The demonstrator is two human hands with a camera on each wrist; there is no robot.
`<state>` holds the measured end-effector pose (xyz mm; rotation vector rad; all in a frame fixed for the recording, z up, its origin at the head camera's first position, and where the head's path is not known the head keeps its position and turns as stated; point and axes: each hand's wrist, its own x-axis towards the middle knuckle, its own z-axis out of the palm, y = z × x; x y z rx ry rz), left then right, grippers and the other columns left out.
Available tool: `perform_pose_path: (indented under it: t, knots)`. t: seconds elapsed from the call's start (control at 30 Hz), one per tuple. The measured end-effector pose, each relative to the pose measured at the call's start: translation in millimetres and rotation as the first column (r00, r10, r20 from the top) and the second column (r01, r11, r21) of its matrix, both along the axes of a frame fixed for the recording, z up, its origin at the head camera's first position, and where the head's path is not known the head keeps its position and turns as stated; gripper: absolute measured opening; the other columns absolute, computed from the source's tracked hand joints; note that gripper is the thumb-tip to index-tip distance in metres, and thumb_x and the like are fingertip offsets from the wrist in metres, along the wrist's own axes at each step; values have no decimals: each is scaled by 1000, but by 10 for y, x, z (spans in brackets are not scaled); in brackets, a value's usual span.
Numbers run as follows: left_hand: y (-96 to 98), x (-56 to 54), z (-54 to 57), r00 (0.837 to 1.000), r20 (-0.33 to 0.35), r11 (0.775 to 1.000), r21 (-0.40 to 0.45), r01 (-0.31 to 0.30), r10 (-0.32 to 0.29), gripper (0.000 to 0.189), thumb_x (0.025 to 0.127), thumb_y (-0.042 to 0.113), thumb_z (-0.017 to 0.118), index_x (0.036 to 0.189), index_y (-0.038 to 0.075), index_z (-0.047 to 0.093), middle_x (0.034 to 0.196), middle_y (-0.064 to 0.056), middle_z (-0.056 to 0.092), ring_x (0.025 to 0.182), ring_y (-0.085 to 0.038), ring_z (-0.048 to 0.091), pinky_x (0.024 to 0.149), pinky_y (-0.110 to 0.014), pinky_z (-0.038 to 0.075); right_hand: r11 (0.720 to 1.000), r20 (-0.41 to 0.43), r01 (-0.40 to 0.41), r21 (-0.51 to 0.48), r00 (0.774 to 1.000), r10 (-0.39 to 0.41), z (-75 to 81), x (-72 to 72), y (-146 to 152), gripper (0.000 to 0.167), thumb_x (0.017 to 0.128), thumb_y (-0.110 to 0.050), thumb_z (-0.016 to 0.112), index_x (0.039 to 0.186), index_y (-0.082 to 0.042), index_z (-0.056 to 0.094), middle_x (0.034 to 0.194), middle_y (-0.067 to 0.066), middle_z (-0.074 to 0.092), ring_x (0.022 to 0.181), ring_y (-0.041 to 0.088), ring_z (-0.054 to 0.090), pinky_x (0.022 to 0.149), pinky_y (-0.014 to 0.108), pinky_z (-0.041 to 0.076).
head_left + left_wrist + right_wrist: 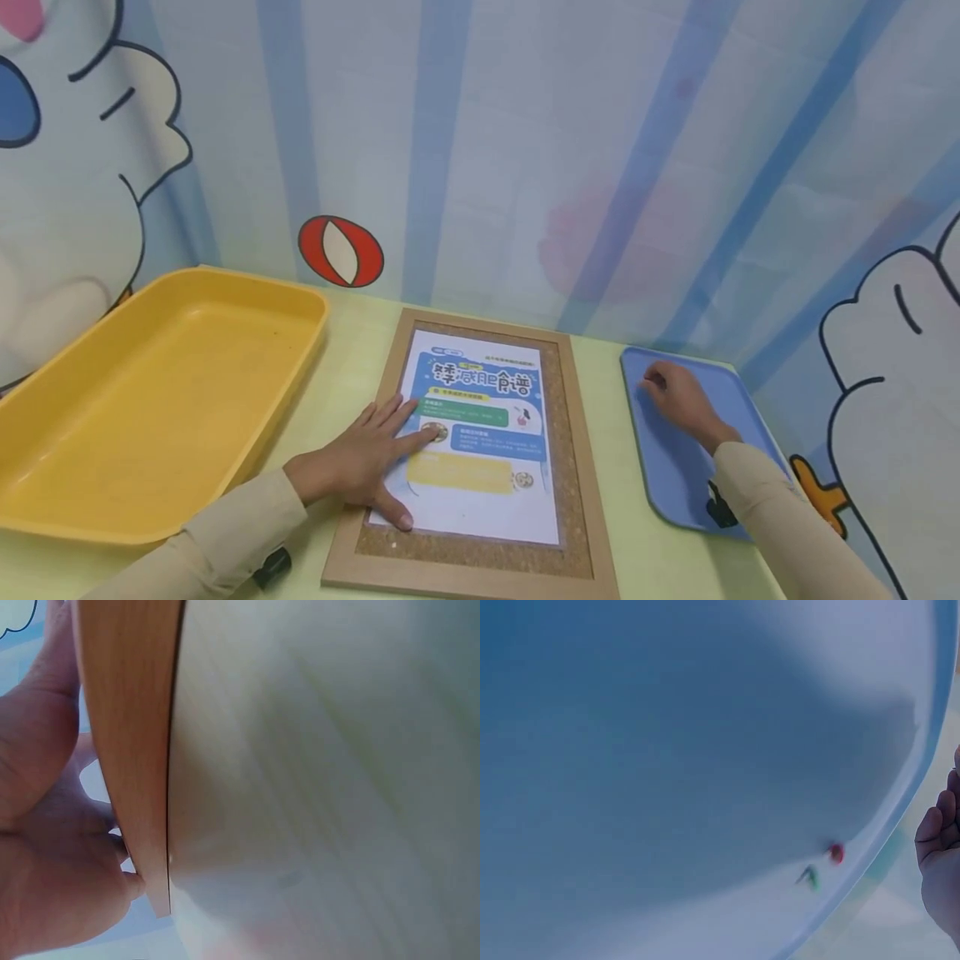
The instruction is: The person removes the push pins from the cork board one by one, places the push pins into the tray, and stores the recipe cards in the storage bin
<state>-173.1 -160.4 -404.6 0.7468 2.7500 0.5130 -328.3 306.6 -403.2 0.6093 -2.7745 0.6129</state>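
Only in right wrist view: coloured bits

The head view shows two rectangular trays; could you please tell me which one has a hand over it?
The shallow blue rectangular tray: the right hand is over it, while the deep yellow rectangular tray has none.
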Motion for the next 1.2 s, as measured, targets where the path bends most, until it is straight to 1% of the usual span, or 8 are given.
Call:
perform_pose_path:
  t: [0.2, 0.3, 0.43, 0.57, 0.7, 0.9, 1.03, 1.2]
  knots:
    - [-2, 21, 30, 1000, -3, 1000, 8, 7, -7, 117, 61, 68, 82, 157, 21, 34, 166, -26, 6, 154, -47, -2, 121, -66, 1, 1000, -117, 3, 0, 993, -3, -39, 87, 257, 4, 89, 3, 68, 88, 6, 65, 83, 19, 68, 78, 35, 64, 72, 49, 51]
    - [-6, 19, 23, 1000, -6, 1000, 11, 6, -6, 117, 61, 68, 82, 157, 21, 34, 166, -26, 6, 154, -47, -2, 121, -66, 1, 1000, -127, 18, 1, 992, -18, -24, 137, 359, 4, 88, 4, 68, 87, 6, 65, 81, 19, 68, 76, 34, 64, 69, 47, 50]
    - [-7, 21, 17, 1000, -12, 1000, 18, 8, -8, 117, 61, 69, 82, 156, 20, 34, 166, -26, 7, 154, -48, -1, 121, -67, 2, 999, -69, 53, 5, 996, -52, 24, 209, 459, 4, 91, 4, 65, 89, 8, 64, 84, 21, 68, 79, 35, 63, 70, 46, 50]
    - [-4, 20, 14, 1000, -13, 1000, 24, 10, -9, 117, 61, 69, 82, 156, 20, 35, 166, -26, 7, 153, -48, -1, 121, -67, 2, 996, -5, 85, 24, 996, -84, 80, 289, 541, 8, 94, 0, 63, 93, 8, 64, 88, 22, 67, 82, 37, 63, 70, 48, 50]
    - [-2, 19, 11, 1000, -6, 1000, 21, 1, 0, 117, 61, 69, 82, 156, 21, 35, 167, -25, 7, 154, -48, -2, 121, -67, 2, 994, 26, 98, 54, 995, -100, 119, 332, 628, 11, 95, -2, 63, 96, 9, 64, 89, 23, 66, 82, 37, 63, 69, 49, 50]
    - [2, 33, 19, 1000, -2, 1000, 25, -8, 8, 116, 61, 69, 82, 156, 22, 35, 167, -24, 8, 154, -47, -2, 121, -67, 2, 990, 63, 116, 81, 991, -122, 83, 383, 746, 9, 93, 0, 64, 93, 10, 64, 85, 21, 67, 77, 31, 62, 65, 42, 50]
    - [5, 38, 20, 1000, -4, 1000, 27, -12, 12, 116, 61, 69, 82, 156, 21, 35, 167, -24, 8, 154, -47, -2, 121, -67, 2, 984, 103, 136, 117, 984, -148, 61, 409, 802, 9, 92, 0, 64, 92, 9, 63, 83, 20, 66, 75, 29, 62, 64, 41, 49]
    - [13, 38, 19, 1000, -10, 1000, 26, -9, 9, 116, 61, 69, 82, 156, 21, 36, 167, -24, 8, 154, -48, -1, 121, -67, 3, 975, 148, 139, 172, 975, -165, 35, 425, 850, 7, 91, 1, 65, 88, 7, 64, 80, 15, 65, 73, 25, 60, 63, 39, 49]
